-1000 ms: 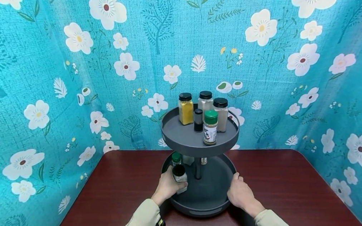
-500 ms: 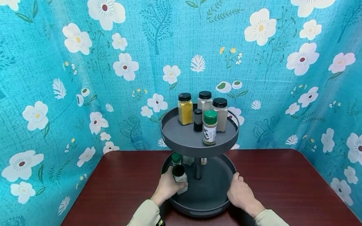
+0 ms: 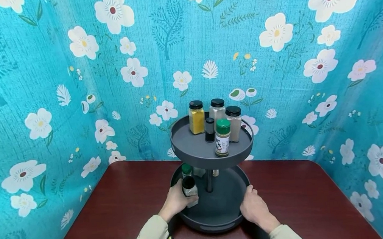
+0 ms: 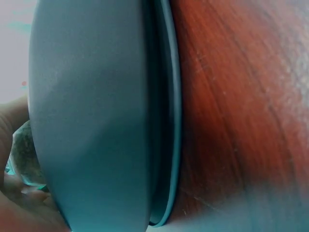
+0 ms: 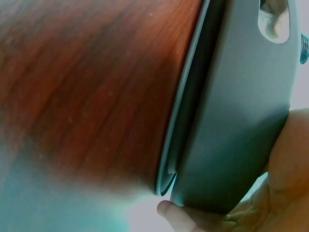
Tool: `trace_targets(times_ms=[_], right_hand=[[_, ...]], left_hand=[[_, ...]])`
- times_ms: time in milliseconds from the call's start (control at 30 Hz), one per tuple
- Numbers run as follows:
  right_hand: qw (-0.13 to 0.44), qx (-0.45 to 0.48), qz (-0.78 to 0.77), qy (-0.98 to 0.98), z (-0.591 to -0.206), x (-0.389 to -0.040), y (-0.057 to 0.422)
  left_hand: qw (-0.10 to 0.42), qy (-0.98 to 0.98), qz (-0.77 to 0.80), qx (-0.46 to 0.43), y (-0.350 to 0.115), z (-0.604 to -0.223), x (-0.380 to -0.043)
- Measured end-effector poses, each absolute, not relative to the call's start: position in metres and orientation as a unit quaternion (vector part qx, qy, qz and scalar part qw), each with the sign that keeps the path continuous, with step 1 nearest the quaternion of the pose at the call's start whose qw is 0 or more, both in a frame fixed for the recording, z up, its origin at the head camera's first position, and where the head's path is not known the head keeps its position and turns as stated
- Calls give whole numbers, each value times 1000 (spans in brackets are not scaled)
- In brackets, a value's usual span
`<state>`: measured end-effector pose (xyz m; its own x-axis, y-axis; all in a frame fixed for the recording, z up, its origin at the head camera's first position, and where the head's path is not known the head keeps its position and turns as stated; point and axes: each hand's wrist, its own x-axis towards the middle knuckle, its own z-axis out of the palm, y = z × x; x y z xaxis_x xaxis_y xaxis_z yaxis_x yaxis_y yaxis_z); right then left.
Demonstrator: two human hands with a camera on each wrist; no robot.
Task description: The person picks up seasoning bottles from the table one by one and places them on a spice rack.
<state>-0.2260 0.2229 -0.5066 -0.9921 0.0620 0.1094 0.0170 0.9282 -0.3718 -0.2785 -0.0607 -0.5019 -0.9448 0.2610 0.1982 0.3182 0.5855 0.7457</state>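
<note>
A two-tier dark grey turntable stands on the table. My left hand [image 3: 175,201] holds a clear spice jar [image 3: 191,191] with a dark top, at the left inside the lower tray [image 3: 220,210]. Behind that jar is a green-capped bottle [image 3: 186,169]. My right hand [image 3: 255,206] grips the lower tray's right rim. In the right wrist view, the right hand's thumb and fingers lie about the tray wall [image 5: 231,130]. The left wrist view has the tray wall [image 4: 91,106] in front, hiding most of the held jar [image 4: 25,154].
On the upper tray [image 3: 190,150] stand a yellow spice jar [image 3: 196,119], two pale jars with black lids, a small black-capped bottle [image 3: 209,130] and a green-capped shaker [image 3: 222,139]. More jars show partly behind the centre post [image 3: 209,181]. Flowered blue cloth surrounds the dark red table [image 3: 293,194].
</note>
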Motion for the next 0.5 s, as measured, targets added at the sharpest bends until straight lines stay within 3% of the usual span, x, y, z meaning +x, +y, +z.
trace_targets(times_ms=[300,500], right_hand=[[39,-39,172,-984,-501,-233,224],[59,-30,150,-986,-497,-235,229]], left_hand=[[49,-875,-440,-196,-65,-488,-277],[39,-871,-451,-190,-77,-484,-274]])
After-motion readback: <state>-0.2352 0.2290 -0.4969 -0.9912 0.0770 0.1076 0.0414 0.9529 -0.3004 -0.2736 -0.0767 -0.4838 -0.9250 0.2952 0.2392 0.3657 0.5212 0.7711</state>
